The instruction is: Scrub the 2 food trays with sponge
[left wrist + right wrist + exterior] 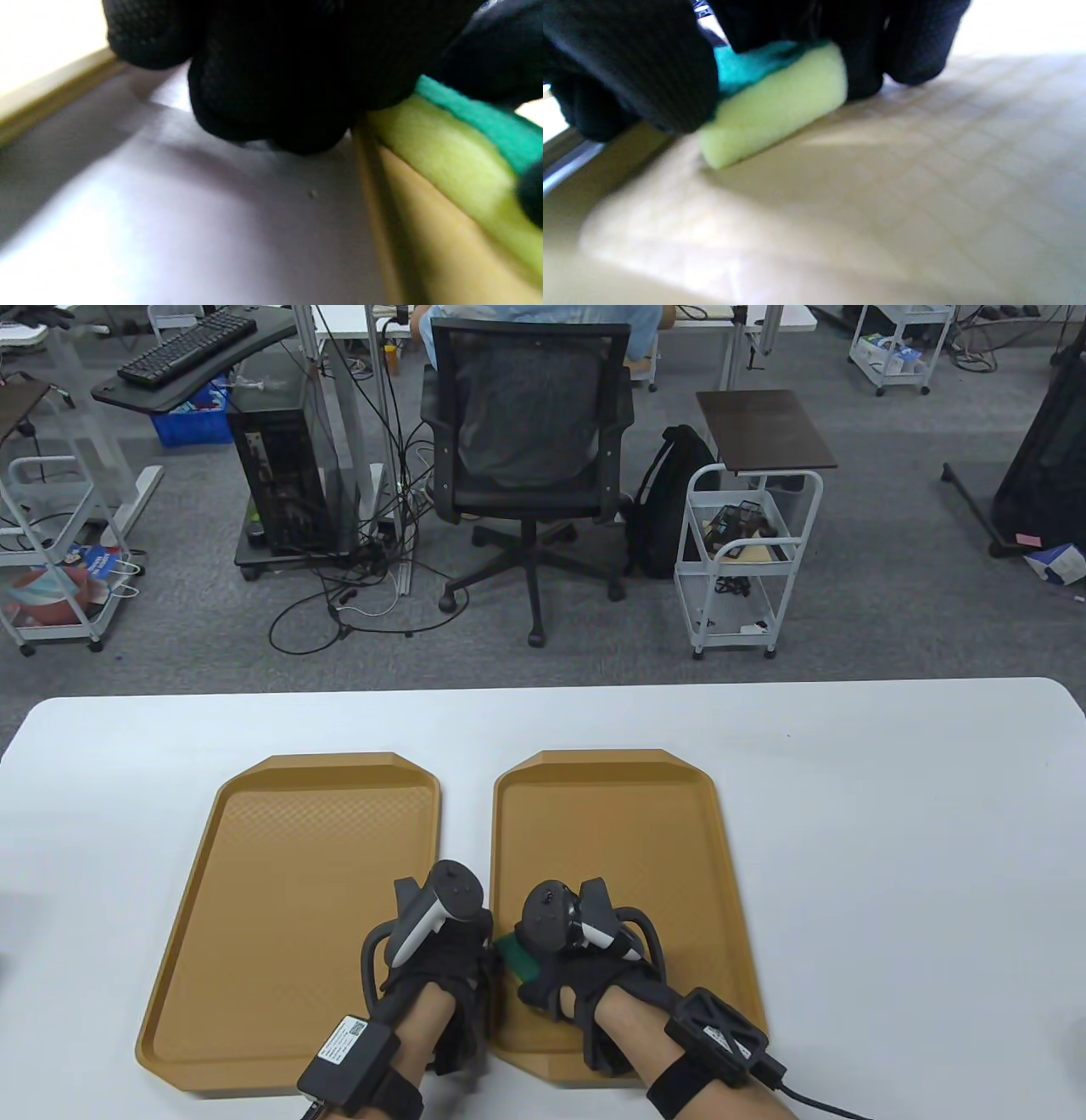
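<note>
Tan plastic, two of them side by side on the white table [891, 814]: the left tray [280, 899] and the right tray [628, 831], a narrow strip of tabletop between them. From the table view, the right hand [568, 959] sits over the near left corner of the right tray, and the sponge [515, 957] pokes out green from under it on its left side, just inside the tray's left rim. The left hand [433, 959] hangs over the gap between the trays, right beside the sponge; whether it touches the sponge I cannot tell from here. Over to the left wrist view: curled gloved fingers [271, 84] fill the top, tips down at the white strip of table, holding nothing that shows. The sponge [458, 144] lies just to their right, yellow foam under a green layer, resting on the right tray's [441, 254] rim side, with another gloved finger on top of it. The left tray's edge [51, 97] runs along the far left. Now the right wrist view, blurred: the right hand's fingers [649, 72] wrap over the sponge [776, 106], thumb on one side and fingers on the other, gripping it, green face up under the palm, yellow face pressed on the tray's [882, 190] gridded floor.
</note>
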`<state>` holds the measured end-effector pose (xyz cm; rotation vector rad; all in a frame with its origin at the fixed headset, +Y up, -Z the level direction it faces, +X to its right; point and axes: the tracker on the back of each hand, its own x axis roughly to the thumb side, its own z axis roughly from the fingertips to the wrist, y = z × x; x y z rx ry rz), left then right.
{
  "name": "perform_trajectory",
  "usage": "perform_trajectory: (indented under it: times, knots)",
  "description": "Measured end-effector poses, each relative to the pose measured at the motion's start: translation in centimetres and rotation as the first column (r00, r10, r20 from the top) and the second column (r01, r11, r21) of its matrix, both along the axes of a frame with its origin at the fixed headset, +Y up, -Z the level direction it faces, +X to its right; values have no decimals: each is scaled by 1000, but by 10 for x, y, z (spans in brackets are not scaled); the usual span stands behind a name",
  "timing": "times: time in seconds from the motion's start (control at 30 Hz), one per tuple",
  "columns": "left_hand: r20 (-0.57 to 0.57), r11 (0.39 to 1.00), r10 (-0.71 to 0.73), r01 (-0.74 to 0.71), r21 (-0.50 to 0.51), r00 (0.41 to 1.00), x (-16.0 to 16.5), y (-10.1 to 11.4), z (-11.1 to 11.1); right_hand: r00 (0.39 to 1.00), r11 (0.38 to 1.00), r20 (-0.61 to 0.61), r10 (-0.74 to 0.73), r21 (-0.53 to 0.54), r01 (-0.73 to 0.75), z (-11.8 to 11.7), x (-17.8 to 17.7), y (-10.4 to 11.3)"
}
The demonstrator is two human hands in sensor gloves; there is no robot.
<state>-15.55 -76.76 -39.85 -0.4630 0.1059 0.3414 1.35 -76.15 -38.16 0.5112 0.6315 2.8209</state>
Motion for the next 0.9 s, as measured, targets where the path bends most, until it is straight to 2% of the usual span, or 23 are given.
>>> perform_trajectory:
  times: [0.37, 0.53, 0.67, 0.9]
  knots:
    - [4, 1000, 2, -2, -3, 1000, -1, 0, 0, 998, 998, -69, 1, -61, -6, 30, 4, 2]
    - [8, 1000, -5, 5, 4, 1000, -1, 0, 0, 997, 999, -55, -46, -24, 44, 38, 2, 2]
    - [11, 999, -23, 23, 25, 1000, 0, -1, 1, 996, 999, -84, -25, 44, 29, 39, 2, 2]
    - [13, 999, -21, 21, 24, 1000, 0, -1, 1, 995, 997, -101, 8, 82, 0, 42, 29, 4]
